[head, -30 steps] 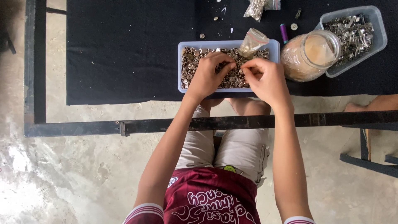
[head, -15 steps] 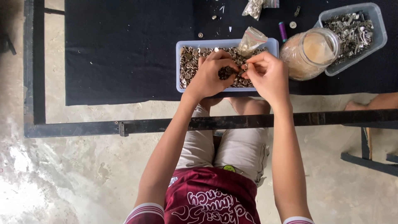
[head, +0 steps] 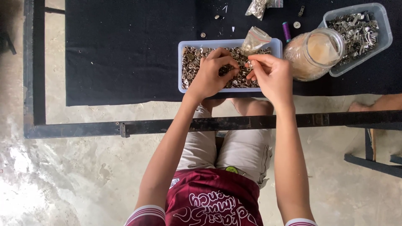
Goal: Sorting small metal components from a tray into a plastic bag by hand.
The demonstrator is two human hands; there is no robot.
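Note:
A pale blue plastic tray (head: pixel 181 67) full of small metal snap buttons (head: pixel 191 63) sits on a black cloth (head: pixel 125 50). My left hand (head: pixel 211 74) hovers over the tray's middle with its fingers curled down into the buttons. Close beside it, my right hand (head: pixel 272 77) pinches one small metal button (head: pixel 250 64) between thumb and fingertips above the tray's right part. Whether the left fingers grip anything is hidden by the hand itself.
A small clear plastic bag (head: pixel 256 39) leans at the tray's far edge. A clear jar (head: pixel 314 53) lies to the right, beside a second tray of metal clips (head: pixel 358 29). A purple thread spool (head: pixel 287 32) and loose buttons lie on the cloth. A black metal frame bar (head: pixel 125 126) crosses below.
My left hand has lifted off the dark patch of buttons and curled its fingers over the tray's middle. My right hand now pinches a button beside it.

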